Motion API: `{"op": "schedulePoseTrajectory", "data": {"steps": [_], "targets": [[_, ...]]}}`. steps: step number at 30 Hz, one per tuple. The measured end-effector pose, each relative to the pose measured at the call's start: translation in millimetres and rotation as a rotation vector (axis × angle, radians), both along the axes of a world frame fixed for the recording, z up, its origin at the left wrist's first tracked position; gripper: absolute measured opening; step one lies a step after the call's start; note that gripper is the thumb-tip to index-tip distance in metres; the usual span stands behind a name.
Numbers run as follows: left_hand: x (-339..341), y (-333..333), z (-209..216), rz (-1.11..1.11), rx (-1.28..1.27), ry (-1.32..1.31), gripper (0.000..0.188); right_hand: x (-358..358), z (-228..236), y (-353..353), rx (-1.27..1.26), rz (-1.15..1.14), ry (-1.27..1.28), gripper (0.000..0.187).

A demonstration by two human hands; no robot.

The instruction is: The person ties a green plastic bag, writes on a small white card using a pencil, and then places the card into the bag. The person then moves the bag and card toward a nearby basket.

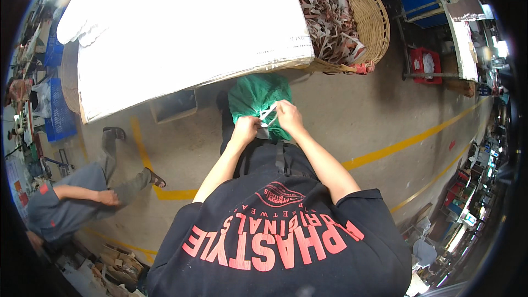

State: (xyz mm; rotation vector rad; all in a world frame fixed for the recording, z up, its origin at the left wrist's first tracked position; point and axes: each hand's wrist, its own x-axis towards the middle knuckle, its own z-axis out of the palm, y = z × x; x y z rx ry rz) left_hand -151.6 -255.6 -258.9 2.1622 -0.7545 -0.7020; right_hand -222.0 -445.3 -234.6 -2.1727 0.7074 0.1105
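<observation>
In front of my body, just below the edge of the white-topped table, is a green plastic bag. A white strip, like a tie or ribbon, runs over its near side between my hands. My left hand is closed at the strip's lower left end, its fingertips pinching it. Slightly higher, my right hand pinches the strip's other end, fingers bent. The bag's contents cannot be made out, and its lower part is hidden by my hands and clothing.
The white-topped table spans the far side, with white gloves on its left corner. A wicker basket of scraps stands beside it. A person walks at left. Blue crates and a red crate stand farther out.
</observation>
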Motion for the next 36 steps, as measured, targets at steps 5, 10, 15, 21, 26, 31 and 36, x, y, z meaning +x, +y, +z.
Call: {"op": "schedulePoseTrajectory", "data": {"steps": [5, 10, 15, 21, 26, 31, 36], "targets": [[18.8, -6.7, -1.1, 0.040, 0.006, 0.052, 0.018, 46.9, 56.8, -25.6, 0.381, -0.311, -0.317, 0.023], [28.1, -18.2, -1.8, 0.102, -0.103, 0.021, 0.021, 50.2, 140.1, -38.5, 0.447, -0.017, -0.593, 0.024], [28.4, -18.7, -4.9, 0.205, -0.120, -0.015, 0.043, 42.9, 176.4, -26.8, 0.549, -0.143, -0.451, 0.023], [46.0, -5.1, 1.9, 0.166, -0.001, 0.349, 0.055, 19.7, 196.3, -21.6, 0.382, 0.189, -0.625, 0.017], [44.5, -11.0, 0.0, -0.111, 0.048, 0.386, 0.039, 35.1, 198.5, -18.9, 0.379, 0.326, -0.629, 0.033], [26.0, -14.3, 0.3, 0.043, 0.082, 0.557, 0.043, 44.3, 212.0, -45.1, 0.814, 0.205, -0.285, 0.029], [34.8, -19.0, -5.7, -0.122, 0.046, 0.329, 0.042, 44.0, 231.3, -41.4, 0.434, 0.429, -0.279, 0.017]]}}
